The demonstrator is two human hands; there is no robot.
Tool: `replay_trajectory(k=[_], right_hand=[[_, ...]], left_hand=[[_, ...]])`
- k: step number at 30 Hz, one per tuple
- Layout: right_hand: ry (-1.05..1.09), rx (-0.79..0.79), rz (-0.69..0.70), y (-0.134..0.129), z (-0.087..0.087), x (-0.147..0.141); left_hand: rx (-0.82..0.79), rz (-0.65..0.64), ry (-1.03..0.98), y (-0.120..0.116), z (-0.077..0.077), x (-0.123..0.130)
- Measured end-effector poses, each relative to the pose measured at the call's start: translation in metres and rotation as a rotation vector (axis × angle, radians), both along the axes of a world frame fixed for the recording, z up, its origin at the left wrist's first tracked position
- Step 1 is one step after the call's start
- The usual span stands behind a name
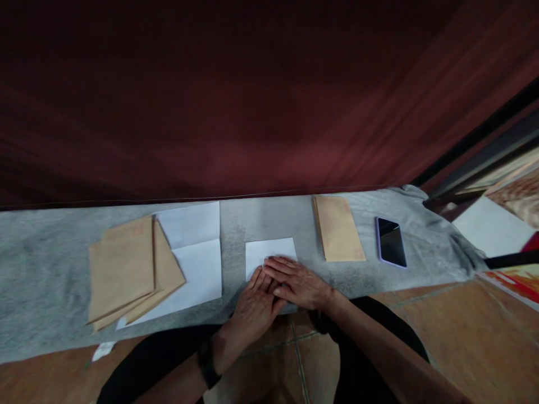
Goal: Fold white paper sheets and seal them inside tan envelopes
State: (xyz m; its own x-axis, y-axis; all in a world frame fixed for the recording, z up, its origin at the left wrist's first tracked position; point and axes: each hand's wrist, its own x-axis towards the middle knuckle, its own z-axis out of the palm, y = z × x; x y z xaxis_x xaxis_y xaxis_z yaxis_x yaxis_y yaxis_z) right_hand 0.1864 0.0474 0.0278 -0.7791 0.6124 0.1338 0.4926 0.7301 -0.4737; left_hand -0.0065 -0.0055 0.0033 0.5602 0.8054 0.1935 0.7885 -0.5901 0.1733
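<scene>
A small white paper (272,247) lies on the grey cloth, its lower part hidden beneath both hands. My left hand (256,300) rests flat on its lower edge, fingers stretched out. From the right, my right hand (298,281) lies flat across the paper, its fingertips touching or overlapping those of my left hand. Left of the hands, several brown envelopes (122,261) lie fanned out over larger white sheets (200,261) with a fold line. To the right sits a neat stack of brown envelopes (340,229).
A phone (391,242) with a purple edge lies at the right on the grey cloth (286,216). Dark red fabric (252,112) hangs behind. Below are floor tiles (458,320) and a white scrap (103,350). A white sheet (492,227) is at the far right.
</scene>
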Motion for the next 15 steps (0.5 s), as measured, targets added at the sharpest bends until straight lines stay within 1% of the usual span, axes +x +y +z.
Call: replay_trajectory(k=[5, 11, 15], right_hand=[[-0.059, 0.011, -0.029, 0.011, -0.004, 0.000], [-0.082, 0.065, -0.093, 0.026, -0.016, -0.004], [-0.119, 0.108, -0.198, 0.038, -0.022, -0.005]], left_hand=[[-0.066, -0.031, 0.020, 0.005, 0.008, -0.006], [-0.069, -0.058, 0.039, 0.007, 0.005, -0.007], [-0.055, -0.068, 0.048, 0.007, 0.005, -0.008]])
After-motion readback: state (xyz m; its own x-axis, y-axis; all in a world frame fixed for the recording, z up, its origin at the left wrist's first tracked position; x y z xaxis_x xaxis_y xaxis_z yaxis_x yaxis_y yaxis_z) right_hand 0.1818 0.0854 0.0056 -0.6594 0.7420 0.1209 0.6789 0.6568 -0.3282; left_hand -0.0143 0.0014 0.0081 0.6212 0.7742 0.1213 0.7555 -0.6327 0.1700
